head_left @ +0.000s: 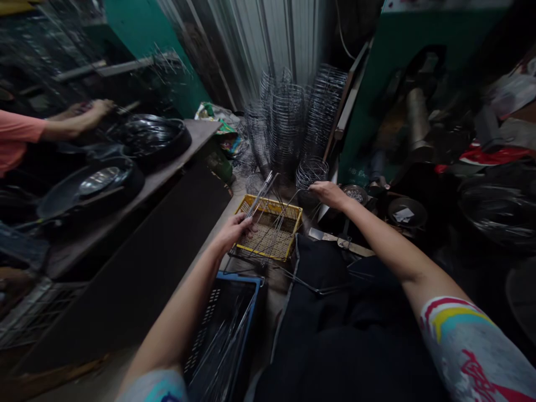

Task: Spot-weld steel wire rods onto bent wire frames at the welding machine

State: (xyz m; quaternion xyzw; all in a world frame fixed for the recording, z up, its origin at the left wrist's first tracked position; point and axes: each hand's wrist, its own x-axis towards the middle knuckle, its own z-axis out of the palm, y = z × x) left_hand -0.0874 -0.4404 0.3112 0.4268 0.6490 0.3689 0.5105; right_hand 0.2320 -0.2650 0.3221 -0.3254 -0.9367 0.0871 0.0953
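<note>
My left hand (pixel 235 228) is closed round a bundle of thin metal wire rods (pixel 263 192) that slant up and to the right above a yellow plastic crate (pixel 293 211). My right hand (pixel 329 193) reaches forward to the rim of a round wire ring basket (pixel 312 170); its fingers curl at the wire, and what they grip is hard to make out. Tall stacks of wire rings (pixel 288 120) stand just behind it. My dark-clothed lap fills the bottom middle.
A blue crate (pixel 247 279) with wires sits at lower left. A bench (pixel 176 162) on the left carries black pans (pixel 151 137); another person's hand (pixel 94 109) in an orange sleeve works there. Green machines (pixel 402 33) and small bowls (pixel 406 212) crowd the right.
</note>
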